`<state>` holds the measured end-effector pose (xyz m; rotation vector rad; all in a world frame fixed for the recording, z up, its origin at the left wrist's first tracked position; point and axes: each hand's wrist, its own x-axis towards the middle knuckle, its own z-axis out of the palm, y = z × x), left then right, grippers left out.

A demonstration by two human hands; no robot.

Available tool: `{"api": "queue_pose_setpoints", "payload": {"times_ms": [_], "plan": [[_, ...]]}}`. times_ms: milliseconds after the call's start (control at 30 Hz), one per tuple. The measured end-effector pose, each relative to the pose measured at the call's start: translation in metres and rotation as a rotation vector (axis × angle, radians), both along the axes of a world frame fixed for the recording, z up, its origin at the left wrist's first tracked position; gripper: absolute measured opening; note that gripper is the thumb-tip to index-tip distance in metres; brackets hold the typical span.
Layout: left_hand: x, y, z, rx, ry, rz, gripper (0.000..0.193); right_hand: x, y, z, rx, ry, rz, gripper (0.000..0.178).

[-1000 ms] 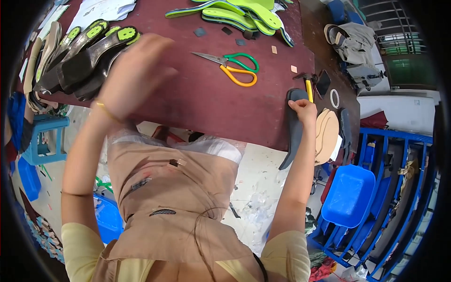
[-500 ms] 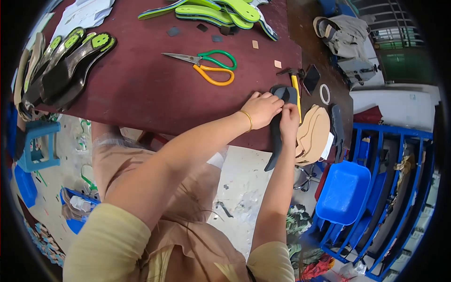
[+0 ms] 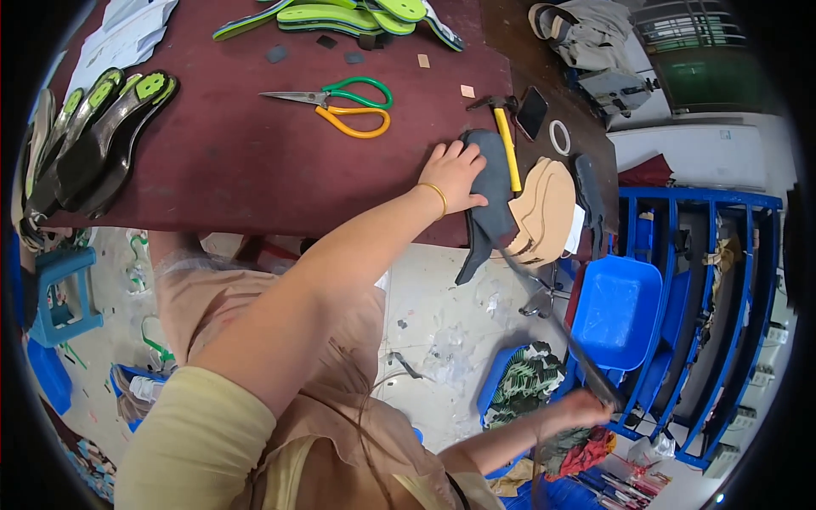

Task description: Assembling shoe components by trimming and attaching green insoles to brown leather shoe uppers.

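Tabletop (image 3: 255,166); dark sole (image 3: 495,180) under left hand (image 3: 453,177)

Blk phone (image 3: 533,113) lies nr wht ring (image 3: 552,138) (blue rack (image 3: 701,196) rt).

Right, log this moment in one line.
left hand: on dark pieces | right hand: holding dark strip | scissors: on table
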<state>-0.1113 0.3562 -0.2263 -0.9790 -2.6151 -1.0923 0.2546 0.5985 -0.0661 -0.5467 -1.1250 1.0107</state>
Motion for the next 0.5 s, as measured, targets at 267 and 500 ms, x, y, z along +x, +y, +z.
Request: {"api": "queue_pose_setpoints", "payload": {"times_ms": [267,500], "plan": [[0.018,-0.024,0.007,-0.181,-0.062,-0.190,0.098,0.005,-0.083,0.104,0.719,-0.226,-0.815,0.025],[0.040,-0.162,0.024,0.789,-0.841,-0.463,0.083,-0.170,-0.232,-0.008,0.379,-0.201,0.275,0.018]]}}
